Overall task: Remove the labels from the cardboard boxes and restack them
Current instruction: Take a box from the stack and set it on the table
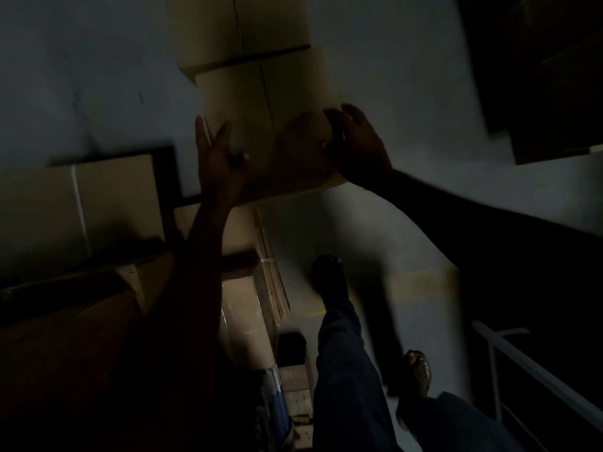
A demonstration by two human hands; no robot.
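We have our left hand (222, 158) and right hand (355, 141) pressed flat on opposite sides of the cardboard box (261, 125) at twelve o'clock, squeezing it steady, likely for stacking against the box above (241, 27); no label shows.

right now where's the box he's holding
In the head view the held box is upper centre, between the left hand and right hand, just under another box.

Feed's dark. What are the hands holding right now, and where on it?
Both hands grip the lower cardboard box near its bottom end: left hand on its left edge, right hand on its right. Another box sits above it.
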